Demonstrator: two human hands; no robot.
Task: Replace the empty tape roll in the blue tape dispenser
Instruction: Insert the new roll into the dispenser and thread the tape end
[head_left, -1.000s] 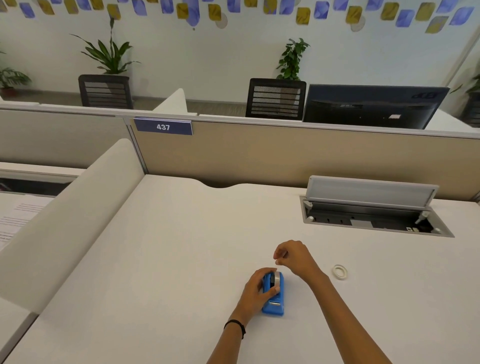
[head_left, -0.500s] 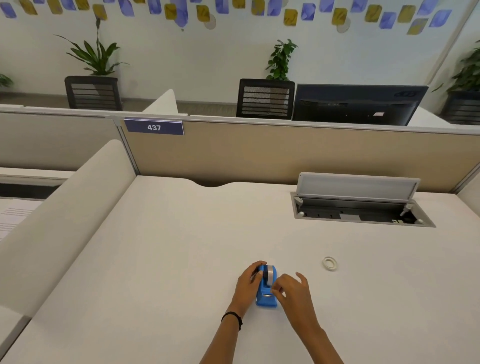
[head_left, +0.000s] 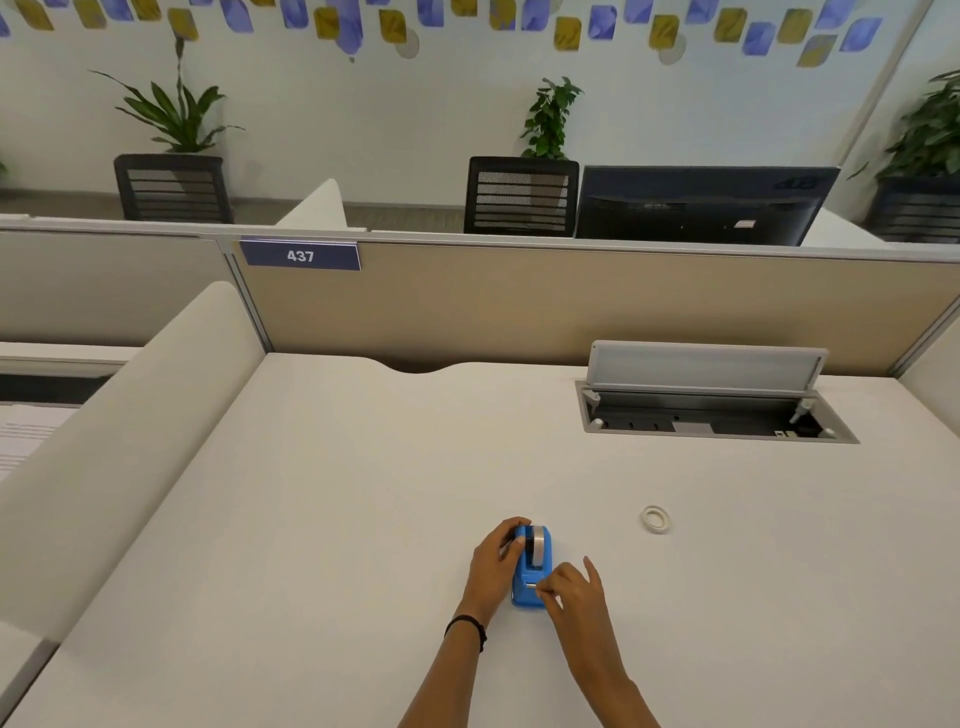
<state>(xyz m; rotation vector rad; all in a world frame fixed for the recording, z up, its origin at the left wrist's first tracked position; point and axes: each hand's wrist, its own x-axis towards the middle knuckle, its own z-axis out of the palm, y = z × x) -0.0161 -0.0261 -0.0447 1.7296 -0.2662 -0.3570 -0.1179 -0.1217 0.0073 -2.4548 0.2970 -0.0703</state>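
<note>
Low in the frame's centre, the left hand (head_left: 493, 566) grips the side of the blue dispenser (head_left: 530, 574) on the desk (head_left: 311, 519), the right hand (head_left: 571, 590) pinches at its near end, and an empty roll (head_left: 655, 518) lies well apart at right.

Soft, even overhead light filled your view, leaving the white desk (head_left: 311, 519) bright, free of glare, and almost shadowless, with only faint shade under your hands. Wide-angle distortion bowed the partition (head_left: 519, 306) and the desk's side edges. Focus was slightly soft throughout, softest toward the frame's corners.
</note>
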